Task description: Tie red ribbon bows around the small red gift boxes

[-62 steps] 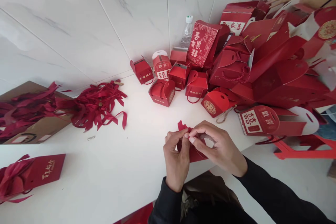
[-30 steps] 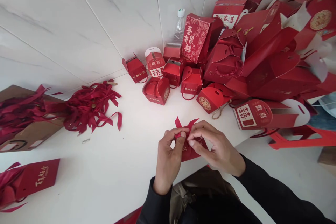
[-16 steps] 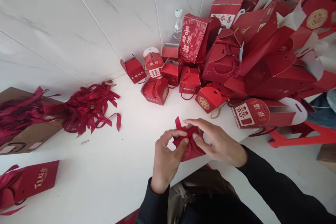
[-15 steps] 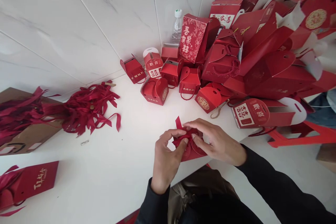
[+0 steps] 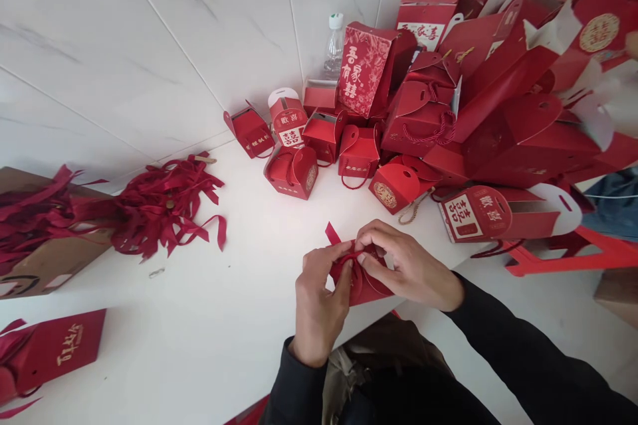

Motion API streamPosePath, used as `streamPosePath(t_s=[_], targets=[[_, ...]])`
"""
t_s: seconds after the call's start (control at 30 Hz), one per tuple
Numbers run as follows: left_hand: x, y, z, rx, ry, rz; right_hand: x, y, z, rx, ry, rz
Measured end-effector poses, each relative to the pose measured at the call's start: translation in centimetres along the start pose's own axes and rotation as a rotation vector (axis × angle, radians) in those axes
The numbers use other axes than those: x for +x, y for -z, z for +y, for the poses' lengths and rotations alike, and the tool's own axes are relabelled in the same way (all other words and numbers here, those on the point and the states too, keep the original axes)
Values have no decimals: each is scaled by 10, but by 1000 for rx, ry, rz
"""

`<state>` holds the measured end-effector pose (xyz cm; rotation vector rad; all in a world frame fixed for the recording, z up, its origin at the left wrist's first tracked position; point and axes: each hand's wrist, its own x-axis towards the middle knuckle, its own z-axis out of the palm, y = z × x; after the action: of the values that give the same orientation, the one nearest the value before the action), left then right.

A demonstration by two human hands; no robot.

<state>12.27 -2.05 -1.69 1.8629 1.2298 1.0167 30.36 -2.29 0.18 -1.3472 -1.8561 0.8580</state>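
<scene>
My left hand (image 5: 319,302) and my right hand (image 5: 406,265) meet over a small red gift box (image 5: 366,287) at the near edge of the white table (image 5: 209,319). Both hands pinch a red ribbon (image 5: 333,237) on top of the box. One ribbon tail sticks up to the left of my fingers. The box is mostly hidden under my hands.
A heap of red ribbons (image 5: 159,206) lies to the left, partly on a brown cardboard sheet (image 5: 50,259). A flat red box (image 5: 60,348) lies at the near left. Small red boxes (image 5: 292,172), larger red bags (image 5: 503,119) and a plastic bottle (image 5: 333,46) stand by the tiled wall.
My fingers have worked the ribbon on the box, my right hand opening briefly and closing on it again. The view has drifted slightly; another person's hand at top right is gone.
</scene>
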Motion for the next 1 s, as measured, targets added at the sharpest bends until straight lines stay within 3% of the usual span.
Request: streamPosePath(t_s=[0.2, 0.4, 0.63, 0.77, 1.0], targets=[[0, -13, 0, 165, -165, 125, 0, -2, -1, 80, -7, -16], [2, -22, 0, 172, -229, 221, 1, 1, 3, 169, -143, -20], [0, -20, -2, 242, -231, 286, 7, 7, 4, 156, -74, -109], [-3, -16, -1, 250, -236, 283, 3, 3, 4, 124, -108, -13], [-14, -13, -1, 233, -278, 377, -13, -11, 5, -40, 59, 208]])
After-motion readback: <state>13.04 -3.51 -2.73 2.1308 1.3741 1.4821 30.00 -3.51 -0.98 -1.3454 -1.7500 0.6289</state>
